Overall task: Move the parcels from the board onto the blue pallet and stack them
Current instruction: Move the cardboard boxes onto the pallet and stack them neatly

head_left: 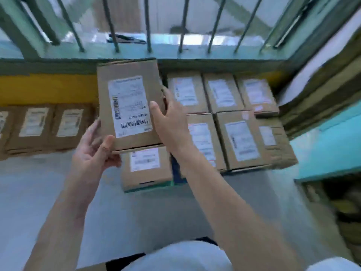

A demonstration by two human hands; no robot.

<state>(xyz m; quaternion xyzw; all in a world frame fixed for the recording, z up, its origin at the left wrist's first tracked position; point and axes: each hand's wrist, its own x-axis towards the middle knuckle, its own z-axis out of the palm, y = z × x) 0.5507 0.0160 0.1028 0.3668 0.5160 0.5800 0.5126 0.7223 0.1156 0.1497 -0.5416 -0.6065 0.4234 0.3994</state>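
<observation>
The barred window [148, 26] and its green sill run across the top of your view, with the pale floor [39, 188] below. To your right, the stacked parcels [240, 137] sit packed side by side in rows; a sliver of the blue pallet [176, 173] shows under their near edge, the rest hidden. To your left, a row of waiting parcels [48, 124] lies along the yellow wall; the board beneath them can't be made out. One lone parcel [145, 167] sits at the near left corner of the stack.

You have the carried parcel [129, 106] up in the air, label facing you, above that lone parcel. Your left hand [93, 153] cups its near left corner, fingers curled under and thumb on top. Your right hand [168, 122] clamps the right edge, thumb on the face.

This looks like the carry-and-place step. Next, lower it flat, square its edges to its neighbours, then let go with both hands
</observation>
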